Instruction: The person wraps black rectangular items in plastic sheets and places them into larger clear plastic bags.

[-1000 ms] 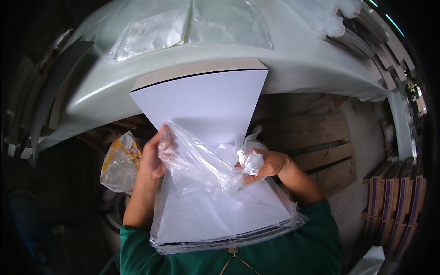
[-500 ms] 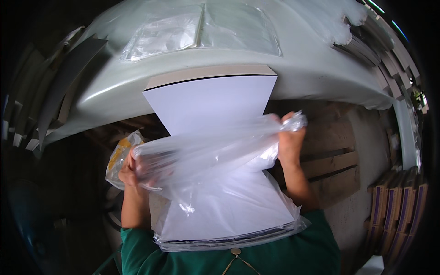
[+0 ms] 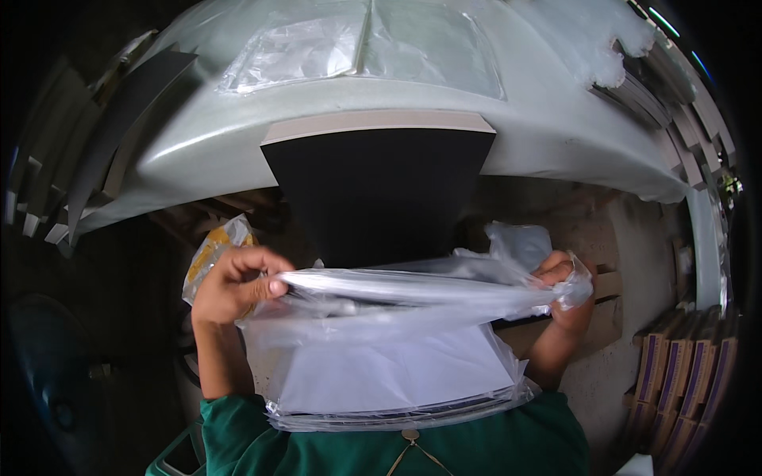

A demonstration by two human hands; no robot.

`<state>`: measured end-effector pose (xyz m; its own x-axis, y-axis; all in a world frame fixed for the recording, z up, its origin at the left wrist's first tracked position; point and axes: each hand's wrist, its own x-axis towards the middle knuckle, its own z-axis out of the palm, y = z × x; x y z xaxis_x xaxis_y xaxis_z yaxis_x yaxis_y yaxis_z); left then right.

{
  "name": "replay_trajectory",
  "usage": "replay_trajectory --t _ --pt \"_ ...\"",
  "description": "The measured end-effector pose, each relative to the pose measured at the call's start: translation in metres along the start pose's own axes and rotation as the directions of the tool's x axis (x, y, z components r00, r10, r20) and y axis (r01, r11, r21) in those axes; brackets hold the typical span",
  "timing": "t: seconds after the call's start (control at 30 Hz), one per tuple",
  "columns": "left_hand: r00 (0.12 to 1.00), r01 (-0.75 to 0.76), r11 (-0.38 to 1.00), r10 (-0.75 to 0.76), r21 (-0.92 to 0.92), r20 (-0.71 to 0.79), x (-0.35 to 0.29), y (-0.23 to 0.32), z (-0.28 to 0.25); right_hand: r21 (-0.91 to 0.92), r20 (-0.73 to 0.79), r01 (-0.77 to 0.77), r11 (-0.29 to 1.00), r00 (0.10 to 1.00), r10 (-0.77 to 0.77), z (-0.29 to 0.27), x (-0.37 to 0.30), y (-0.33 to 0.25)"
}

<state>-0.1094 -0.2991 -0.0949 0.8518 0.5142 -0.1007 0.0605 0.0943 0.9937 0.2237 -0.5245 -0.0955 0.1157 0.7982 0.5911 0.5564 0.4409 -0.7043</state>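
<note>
Hands: left hand [image 3: 234, 282] and right hand [image 3: 565, 289] pinch a clear plastic bag [image 3: 397, 297] stretched open between fingers; black board [image 3: 381, 190] not yet bagged.

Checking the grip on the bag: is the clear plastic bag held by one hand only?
No, the left hand and the right hand each pinch an end of the clear plastic bag, stretching it between them.
</note>
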Motion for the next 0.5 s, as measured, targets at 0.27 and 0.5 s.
replay_trajectory --t 0.27,0.5 --pt "0.909 0.22 0.589 -0.413 -0.777 -0.056 0.036 -0.267 -0.065 0.808 0.496 -0.568 -0.158 0.509 0.703 0.102 -0.15 0.223" --pt "0.933 0.117 0.903 -0.243 -0.414 -0.266 0.021 -0.188 -0.027 0.483 0.465 -0.862 0.157 0.404 0.787 0.103 -0.115 0.196"
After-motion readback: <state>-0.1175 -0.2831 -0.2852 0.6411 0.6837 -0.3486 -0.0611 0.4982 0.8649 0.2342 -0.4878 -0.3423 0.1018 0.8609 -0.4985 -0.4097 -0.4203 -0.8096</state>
